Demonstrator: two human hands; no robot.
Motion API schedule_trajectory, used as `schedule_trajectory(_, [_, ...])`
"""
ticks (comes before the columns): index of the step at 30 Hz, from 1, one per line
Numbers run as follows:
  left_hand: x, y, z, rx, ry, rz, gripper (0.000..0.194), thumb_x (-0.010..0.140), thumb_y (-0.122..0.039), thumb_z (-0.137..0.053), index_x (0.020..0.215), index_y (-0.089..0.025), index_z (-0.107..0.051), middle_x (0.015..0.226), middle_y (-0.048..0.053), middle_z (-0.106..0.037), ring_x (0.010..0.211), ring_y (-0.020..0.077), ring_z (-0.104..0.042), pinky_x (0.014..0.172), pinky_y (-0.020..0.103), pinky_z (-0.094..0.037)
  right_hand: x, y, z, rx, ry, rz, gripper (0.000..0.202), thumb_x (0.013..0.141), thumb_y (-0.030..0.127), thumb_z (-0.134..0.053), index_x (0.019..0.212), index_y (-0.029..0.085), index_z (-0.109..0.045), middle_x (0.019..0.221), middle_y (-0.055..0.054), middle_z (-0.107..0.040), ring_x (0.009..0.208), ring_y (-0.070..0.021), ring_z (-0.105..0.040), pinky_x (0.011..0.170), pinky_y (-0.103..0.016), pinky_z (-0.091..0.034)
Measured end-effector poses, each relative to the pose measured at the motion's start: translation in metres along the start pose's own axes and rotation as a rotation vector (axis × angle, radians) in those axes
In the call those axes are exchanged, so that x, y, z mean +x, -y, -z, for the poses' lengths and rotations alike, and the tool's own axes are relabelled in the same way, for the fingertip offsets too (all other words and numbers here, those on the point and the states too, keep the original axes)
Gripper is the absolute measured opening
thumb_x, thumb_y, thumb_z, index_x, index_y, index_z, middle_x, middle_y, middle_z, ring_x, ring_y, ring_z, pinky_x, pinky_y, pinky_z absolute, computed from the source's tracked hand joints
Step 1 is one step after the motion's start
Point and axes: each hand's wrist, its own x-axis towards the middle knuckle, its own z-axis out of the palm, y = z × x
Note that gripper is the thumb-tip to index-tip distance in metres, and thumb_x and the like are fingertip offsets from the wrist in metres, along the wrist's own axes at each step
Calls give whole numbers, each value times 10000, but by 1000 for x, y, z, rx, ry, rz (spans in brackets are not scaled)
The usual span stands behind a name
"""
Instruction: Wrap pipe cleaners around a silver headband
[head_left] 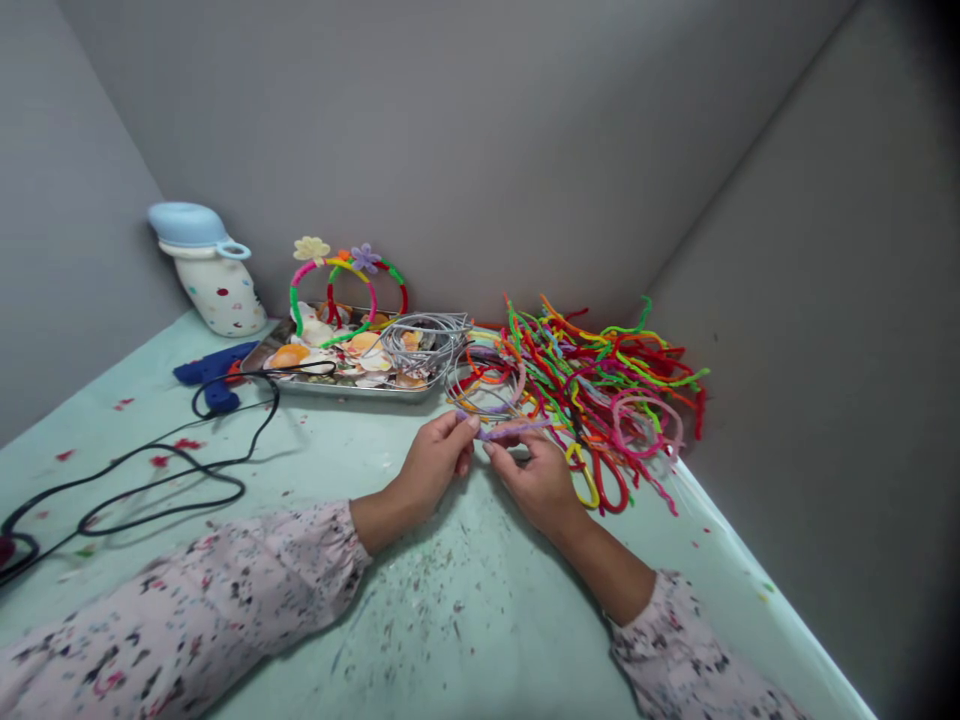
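Note:
A purple pipe cleaner (517, 428) stretches between my two hands above the middle of the table. My left hand (439, 455) pinches its left end between thumb and fingers. Close by on the right, my right hand (536, 480) has its thumb and fingers around the lower side of the strip. A ring with pink and purple wrapping (517, 385) lies just beyond my fingers, and what of it my hands touch is hard to tell. Colourful pipe cleaners (600, 360) are heaped behind and to the right of my right hand.
A metal tray (360, 392) holds shells, grey wire (427, 340) and two colourful flower-topped hoops (367, 290). To its left are a blue glue gun (217, 370) with a looping black cord (150, 485) and a white bottle (221, 290) with a blue lid. Grey walls enclose the table (450, 640).

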Motion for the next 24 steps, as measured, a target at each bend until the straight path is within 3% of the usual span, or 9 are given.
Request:
schedule_trajectory(10, [0, 1, 0, 18, -2, 5, 331, 833, -430, -575, 645, -177, -472, 495, -53, -428, 437, 69, -363, 446, 209, -255, 1, 5, 3, -22, 18, 96, 71, 834, 172, -579, 858, 219, -627, 828, -21, -644, 808, -172, -611, 753, -308, -491])
schedule_trajectory(24, [0, -4, -2, 8, -41, 33, 338, 820, -449, -580, 645, -175, -487, 463, -60, -427, 401, 64, -354, 423, 210, -242, 0, 7, 5, -142, -34, 285, 112, 881, 179, -534, 907, 228, -630, 881, -51, -671, 852, -188, -617, 765, -338, -507])
